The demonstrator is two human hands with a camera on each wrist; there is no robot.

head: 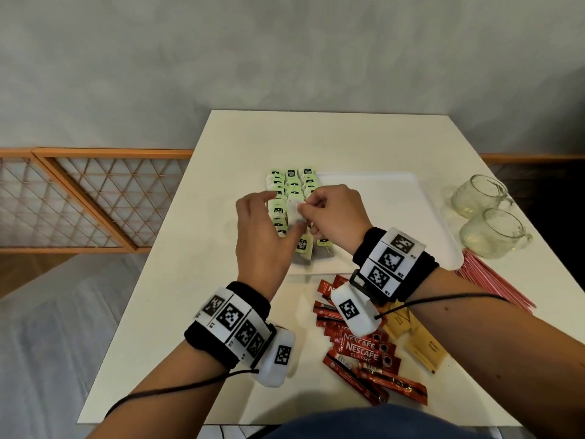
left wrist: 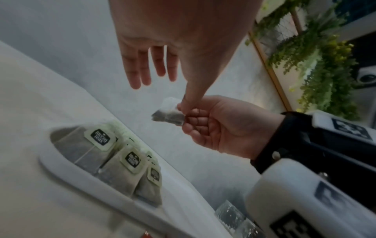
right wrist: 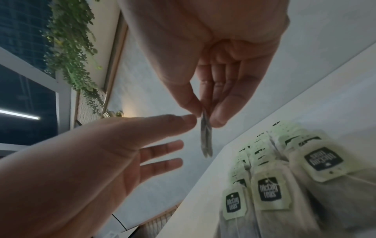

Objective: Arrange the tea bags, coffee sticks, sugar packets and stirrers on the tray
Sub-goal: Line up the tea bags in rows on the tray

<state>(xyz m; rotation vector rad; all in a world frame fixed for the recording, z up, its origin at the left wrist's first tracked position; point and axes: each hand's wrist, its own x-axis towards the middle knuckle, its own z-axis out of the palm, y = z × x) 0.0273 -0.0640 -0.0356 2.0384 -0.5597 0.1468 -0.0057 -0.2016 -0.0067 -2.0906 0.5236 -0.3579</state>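
A tea bag (head: 295, 211) hangs above the white tray (head: 395, 217), pinched at its top between thumb and fingers of my right hand (head: 319, 205). In the right wrist view the bag (right wrist: 205, 138) dangles edge-on from that pinch. My left hand (head: 269, 213) is beside it with straight, spread fingers (left wrist: 140, 69); its thumb tip touches the bag (left wrist: 168, 114) next to the right hand (left wrist: 215, 125). Rows of green-tagged tea bags (head: 291, 185) lie overlapped on the tray's left part (right wrist: 268, 191). Red coffee sticks (head: 364, 350), brown sugar packets (head: 421, 343) and red stirrers (head: 493, 283) lie on the table.
Two glass cups (head: 478, 194) (head: 493, 234) stand at the table's right edge, beyond the stirrers. The tray's right part is bare white. A wooden lattice screen (head: 79, 201) stands to the left of the white table (head: 253, 137).
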